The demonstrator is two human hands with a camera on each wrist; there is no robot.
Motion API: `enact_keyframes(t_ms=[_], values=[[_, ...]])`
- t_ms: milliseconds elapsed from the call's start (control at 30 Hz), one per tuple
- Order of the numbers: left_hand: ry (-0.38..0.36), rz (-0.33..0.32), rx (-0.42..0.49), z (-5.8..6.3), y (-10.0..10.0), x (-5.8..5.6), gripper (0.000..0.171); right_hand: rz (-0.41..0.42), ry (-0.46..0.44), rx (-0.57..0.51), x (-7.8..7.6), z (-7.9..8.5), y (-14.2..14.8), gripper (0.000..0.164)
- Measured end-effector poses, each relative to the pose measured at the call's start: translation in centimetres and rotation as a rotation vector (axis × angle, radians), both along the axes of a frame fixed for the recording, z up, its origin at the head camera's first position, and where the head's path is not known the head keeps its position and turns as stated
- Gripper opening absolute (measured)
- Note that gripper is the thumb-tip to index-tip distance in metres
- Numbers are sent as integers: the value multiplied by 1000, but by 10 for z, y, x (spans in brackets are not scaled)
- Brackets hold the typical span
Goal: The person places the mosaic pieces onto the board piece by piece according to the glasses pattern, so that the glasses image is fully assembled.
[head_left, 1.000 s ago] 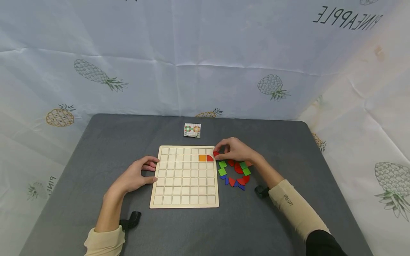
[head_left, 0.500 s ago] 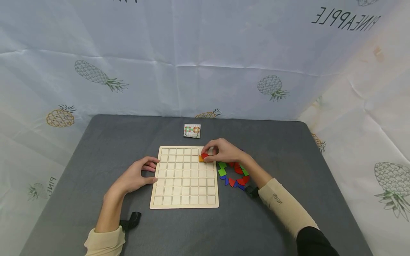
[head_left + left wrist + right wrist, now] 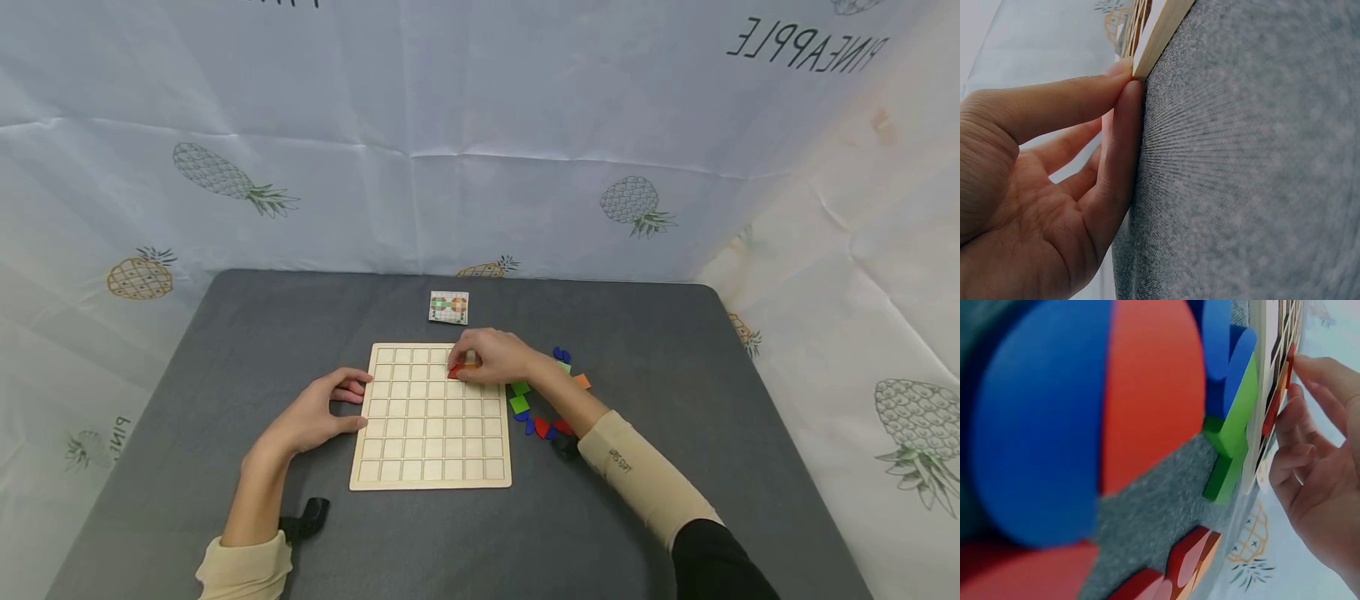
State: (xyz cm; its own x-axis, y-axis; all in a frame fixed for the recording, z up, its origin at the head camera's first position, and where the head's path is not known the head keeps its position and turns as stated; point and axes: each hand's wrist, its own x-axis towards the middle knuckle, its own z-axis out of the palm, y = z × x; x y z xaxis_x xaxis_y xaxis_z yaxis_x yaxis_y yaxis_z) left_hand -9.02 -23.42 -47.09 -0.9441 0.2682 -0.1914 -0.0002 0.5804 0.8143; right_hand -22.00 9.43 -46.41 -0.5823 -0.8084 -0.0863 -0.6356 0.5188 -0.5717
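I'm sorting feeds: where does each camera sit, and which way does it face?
Head: worn on the head, facing forward and down at the wooden board; left hand, right hand and sleeves show.
Left wrist: worn there, facing along the left hand to the board's edge and grey tabletop; only that hand shows.
Right wrist: worn there, facing across loose pieces toward the board; only the right hand shows.
Shared: head and right wrist both show the right hand pinching a red piece.

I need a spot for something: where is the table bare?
Bare table: nearer than the board, between the sleeves; left of the card, beyond the left hand; and right of the orange piece. Crowded: right of the board, with loose pieces around the right arm.
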Motion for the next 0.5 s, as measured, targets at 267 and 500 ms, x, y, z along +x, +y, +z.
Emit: enact_keyframes(t_ms=[267,500], values=[[6,-1,3,-1,-1,0,62,-4,6,-6,-1,-2,-1,14],[2,-3,8,-1,-1,0,62,-10,-48,-72,-2,-1,6,15]])
